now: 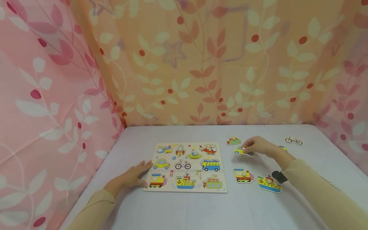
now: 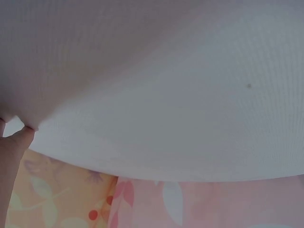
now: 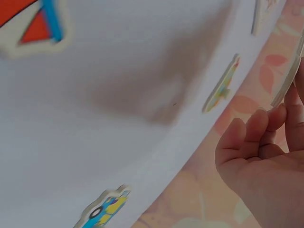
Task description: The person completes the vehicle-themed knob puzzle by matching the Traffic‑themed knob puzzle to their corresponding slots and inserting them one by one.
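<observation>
My right hand [image 1: 260, 146] pinches the small knob of a yellow and blue car puzzle piece [image 1: 241, 151] and holds it off the table. In the right wrist view, the edge of that piece [image 3: 288, 80] shows at the fingers. At the left edge of a wooden vehicle puzzle board [image 1: 189, 189] rests my left hand [image 1: 133, 175], its fingers extended and touching the board. Knobbed airplane [image 1: 164, 149], rocket [image 1: 180, 151], flying saucer and helicopter [image 1: 208, 149] pieces sit in the board's top part. Car, bicycle, bus, train, ship and submarine pictures show below.
Loose pieces lie right of the board: a submarine [image 1: 233, 140], a train [image 1: 243, 176], a ship [image 1: 269, 184], a bicycle [image 1: 294, 141] and a bus [image 1: 283, 148] partly behind my right wrist. Patterned curtains [image 1: 201, 64] stand around the white-covered table [image 1: 189, 210].
</observation>
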`<state>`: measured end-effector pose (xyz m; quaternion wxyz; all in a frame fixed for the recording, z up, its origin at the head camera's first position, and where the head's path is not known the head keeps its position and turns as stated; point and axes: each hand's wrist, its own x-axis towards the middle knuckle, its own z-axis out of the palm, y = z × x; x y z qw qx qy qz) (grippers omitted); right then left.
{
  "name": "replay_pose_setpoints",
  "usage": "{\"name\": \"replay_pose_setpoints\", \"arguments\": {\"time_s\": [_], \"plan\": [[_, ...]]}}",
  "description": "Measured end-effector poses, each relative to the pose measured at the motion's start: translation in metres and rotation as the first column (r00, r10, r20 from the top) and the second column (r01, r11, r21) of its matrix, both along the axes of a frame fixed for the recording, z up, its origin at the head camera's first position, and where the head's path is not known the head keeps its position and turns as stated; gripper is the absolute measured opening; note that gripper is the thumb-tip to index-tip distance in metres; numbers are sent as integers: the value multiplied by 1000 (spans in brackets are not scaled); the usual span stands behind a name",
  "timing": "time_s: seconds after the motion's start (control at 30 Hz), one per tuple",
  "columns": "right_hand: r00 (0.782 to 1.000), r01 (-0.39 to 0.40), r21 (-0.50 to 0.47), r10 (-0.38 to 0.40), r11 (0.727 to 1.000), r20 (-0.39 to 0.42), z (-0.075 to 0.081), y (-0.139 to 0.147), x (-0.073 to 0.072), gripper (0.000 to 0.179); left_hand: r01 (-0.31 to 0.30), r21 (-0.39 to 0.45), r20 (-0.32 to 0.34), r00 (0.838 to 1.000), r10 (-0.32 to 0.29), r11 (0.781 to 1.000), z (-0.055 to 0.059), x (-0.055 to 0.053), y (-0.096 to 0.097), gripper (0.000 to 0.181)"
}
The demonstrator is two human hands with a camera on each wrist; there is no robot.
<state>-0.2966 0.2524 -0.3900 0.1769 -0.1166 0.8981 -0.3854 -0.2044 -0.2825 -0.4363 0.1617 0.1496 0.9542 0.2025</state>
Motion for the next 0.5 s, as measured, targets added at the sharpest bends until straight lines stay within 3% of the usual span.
{"name": "replay_pose_setpoints", "arguments": {"time_s": [0.5], "plan": [[1000,-16,-21,15,1000,-11,4,-53,-8,21,-13,9,14,1000,13,1000,4,1,2,94]]}}
